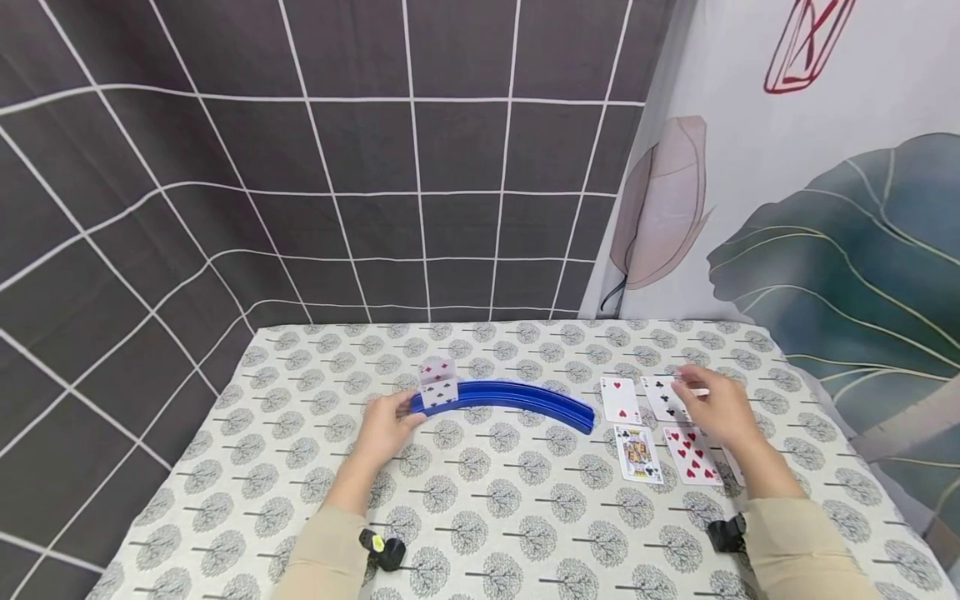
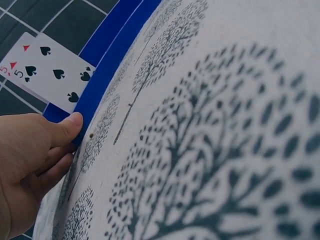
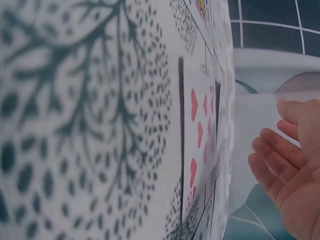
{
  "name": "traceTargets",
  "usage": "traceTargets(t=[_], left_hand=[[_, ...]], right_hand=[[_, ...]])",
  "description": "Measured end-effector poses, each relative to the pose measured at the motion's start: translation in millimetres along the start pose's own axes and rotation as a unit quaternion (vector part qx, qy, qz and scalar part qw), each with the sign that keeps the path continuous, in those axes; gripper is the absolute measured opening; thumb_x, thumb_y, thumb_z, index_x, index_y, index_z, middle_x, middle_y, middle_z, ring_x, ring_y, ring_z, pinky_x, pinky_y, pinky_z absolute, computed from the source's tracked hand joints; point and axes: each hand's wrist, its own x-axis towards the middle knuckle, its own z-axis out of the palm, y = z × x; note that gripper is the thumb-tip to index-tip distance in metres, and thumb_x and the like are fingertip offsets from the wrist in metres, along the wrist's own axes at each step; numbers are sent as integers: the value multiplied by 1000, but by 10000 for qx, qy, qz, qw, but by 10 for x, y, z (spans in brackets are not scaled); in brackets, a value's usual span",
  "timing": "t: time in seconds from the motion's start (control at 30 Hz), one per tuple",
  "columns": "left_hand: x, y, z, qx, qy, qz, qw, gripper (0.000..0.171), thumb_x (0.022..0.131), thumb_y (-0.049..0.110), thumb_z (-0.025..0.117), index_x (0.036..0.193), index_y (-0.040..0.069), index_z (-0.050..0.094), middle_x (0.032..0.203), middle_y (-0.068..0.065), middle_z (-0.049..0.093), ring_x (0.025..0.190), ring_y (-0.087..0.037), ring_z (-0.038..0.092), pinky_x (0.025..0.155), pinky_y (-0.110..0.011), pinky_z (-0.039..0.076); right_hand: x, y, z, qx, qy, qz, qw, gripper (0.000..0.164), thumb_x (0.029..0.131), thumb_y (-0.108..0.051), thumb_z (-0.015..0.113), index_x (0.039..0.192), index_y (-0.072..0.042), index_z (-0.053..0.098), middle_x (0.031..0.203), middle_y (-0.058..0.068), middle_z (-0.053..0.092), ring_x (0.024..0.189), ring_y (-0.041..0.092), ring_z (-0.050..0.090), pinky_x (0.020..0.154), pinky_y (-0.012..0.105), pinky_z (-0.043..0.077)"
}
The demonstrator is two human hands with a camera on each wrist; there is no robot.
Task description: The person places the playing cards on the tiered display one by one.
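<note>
A blue curved card holder (image 1: 517, 395) lies across the middle of the table. My left hand (image 1: 386, 427) grips its left end, the thumb on the front side in the left wrist view. Two playing cards stand in the holder beside that hand: a five of spades (image 2: 60, 72) in front and a red five (image 2: 17, 60), a diamond, partly behind it. My right hand (image 1: 716, 404) is over the loose cards at the right, fingers loosely bent with nothing between them in the right wrist view. Nearest it are a clubs card (image 1: 660, 396) and an eight of hearts (image 3: 200, 135).
A hearts card (image 1: 619, 402) and a king (image 1: 637, 454) lie face up left of those two. Another card (image 1: 733, 465) is mostly hidden under the right forearm. A tree-patterned cloth (image 1: 502, 500) covers the table; a dark gridded curtain (image 1: 465, 150) hangs behind.
</note>
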Motion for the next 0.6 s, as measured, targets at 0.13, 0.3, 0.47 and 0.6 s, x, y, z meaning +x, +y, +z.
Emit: traceTargets(t=[0.13,0.3,0.47,0.6], left_hand=[[3,8,-3,26,-9,-13,10000,51,86,10,79,132,-2,63,116,-20,72,108,-34,69,102,-48,53],[0,9,0,60,5,-23,10000,50,85,10,80,131,-1,64,115,-20,72,108,-34,70,102,-48,54],[6,6,-2,57,9,-64,10000,49,85,10,80,131,-1,64,114,-20,72,108,-34,69,102,-48,53],[5,10,-3,62,-16,-54,10000,50,85,9,79,131,-1,63,115,-20,72,108,-34,69,102,-48,53]], right_hand=[[-6,26,-33,-136,-100,231,9996,40,101,-14,62,130,12,56,117,38,63,97,53,65,84,64,55],[2,93,-75,-256,-184,352,9989,43,101,-17,61,133,10,54,117,37,63,99,55,63,87,70,47],[32,174,-107,-281,-312,500,9979,44,101,-16,61,135,11,52,120,38,61,106,55,60,89,72,46],[47,238,-135,-353,-560,673,9955,47,100,-15,62,137,12,48,123,40,57,110,57,57,90,73,45]])
